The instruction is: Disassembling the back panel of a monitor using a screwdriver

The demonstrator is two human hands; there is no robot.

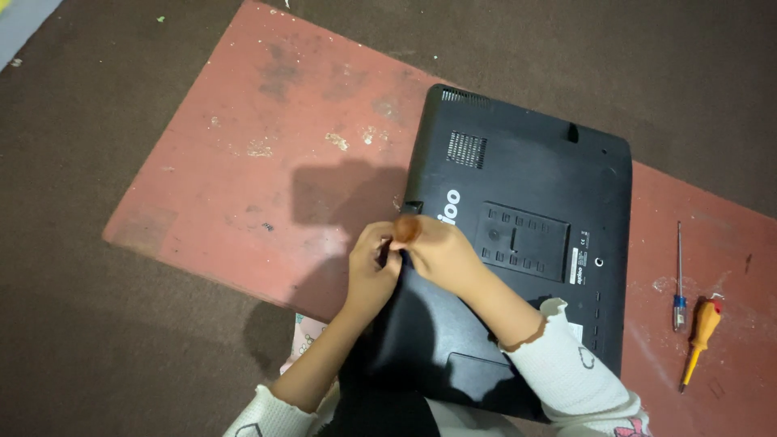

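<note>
Black laptop (518,243) — underside up, flat on red board.

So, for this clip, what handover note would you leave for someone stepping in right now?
Left hand: pinched at the left edge of the black laptop; what it grips is hidden.
Right hand: beside it on the same edge, fingers curled.
Laptop lies bottom up on the red board, its bottom cover on.
Two screwdrivers to the right, untouched: blue-handled screwdriver and orange-handled screwdriver.
Done: nothing visibly removed.
Left: cover unopened.
</note>
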